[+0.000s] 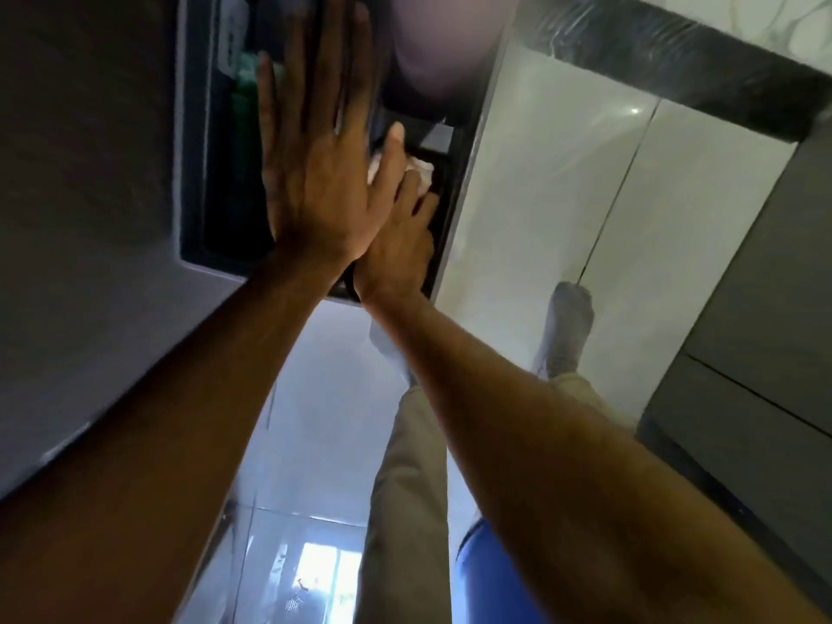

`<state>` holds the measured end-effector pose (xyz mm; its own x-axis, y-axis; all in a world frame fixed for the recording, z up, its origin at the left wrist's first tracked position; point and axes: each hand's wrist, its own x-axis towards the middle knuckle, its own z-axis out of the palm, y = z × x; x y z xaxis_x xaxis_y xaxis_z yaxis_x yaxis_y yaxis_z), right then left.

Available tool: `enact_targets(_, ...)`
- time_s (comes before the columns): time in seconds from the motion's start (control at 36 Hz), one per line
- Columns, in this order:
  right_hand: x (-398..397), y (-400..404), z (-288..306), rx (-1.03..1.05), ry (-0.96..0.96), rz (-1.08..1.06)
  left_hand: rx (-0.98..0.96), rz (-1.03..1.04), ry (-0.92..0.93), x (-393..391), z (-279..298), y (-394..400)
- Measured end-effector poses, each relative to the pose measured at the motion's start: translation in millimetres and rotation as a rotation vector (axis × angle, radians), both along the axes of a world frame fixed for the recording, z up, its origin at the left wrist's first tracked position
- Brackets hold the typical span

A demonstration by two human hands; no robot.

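The person's left hand lay flat, fingers straight and together, pressed against the dark glass window of a grey appliance door. Just beside it, partly behind its thumb, the right hand curled its fingers round a crumpled white cloth, holding it against the window's lower corner. Below were a glossy white tiled floor, a grey shoe, beige trousers and a blue container.

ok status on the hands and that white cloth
Left hand open, flat on dark panel. Right hand grips white cloth against the panel. Left hand partly hides the right; nothing else in the way.
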<state>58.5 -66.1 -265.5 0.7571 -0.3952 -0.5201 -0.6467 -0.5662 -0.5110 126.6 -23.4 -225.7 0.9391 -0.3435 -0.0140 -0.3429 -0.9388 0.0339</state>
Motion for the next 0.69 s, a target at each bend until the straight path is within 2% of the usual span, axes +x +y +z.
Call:
enact_targets(0.11,-7.9,-7.6,33.1,0.064,0.08,0.013,-0.02,-0.03,0.056,3.3,5.6,3.3)
enact_targets(0.19,-14.0,-23.0,81.1,0.229,0.148,0.055,-0.011,-0.08,0.155,3.7,24.4,4.8)
enact_targets(0.25,-18.5,-41.8,113.8,0.306,0.128,0.088,0.027,-0.069,0.226,2.0,39.8,1.9)
enact_targets(0.31,-20.2,-69.7,147.1,0.506,0.129,0.058,0.035,-0.032,0.266,-4.7,59.0,-7.8)
enact_targets(0.39,-21.5,-124.4,172.9,0.579,0.089,0.1,-0.112,0.023,0.236,-24.8,80.7,-28.4)
enact_targets(0.42,-25.5,-145.3,179.6,0.663,0.166,0.044,-0.157,0.027,0.226,-34.7,86.0,-35.8)
enact_targets(0.5,-41.1,-214.3,175.4,0.568,0.189,0.007,-0.186,0.015,0.244,-69.8,96.3,-62.3)
enact_targets(0.56,-48.4,-260.5,162.1,0.546,0.16,-0.121,-0.218,-0.045,0.238,-91.5,95.8,-85.3)
enact_targets(0.61,-49.4,-304.0,144.8,0.55,0.128,-0.291,-0.257,-0.14,0.325,-108.9,94.9,-118.2)
enact_targets(0.69,-41.9,-364.9,113.0,0.559,0.126,-0.506,-0.154,-0.341,0.485,-129.4,76.2,-170.1)
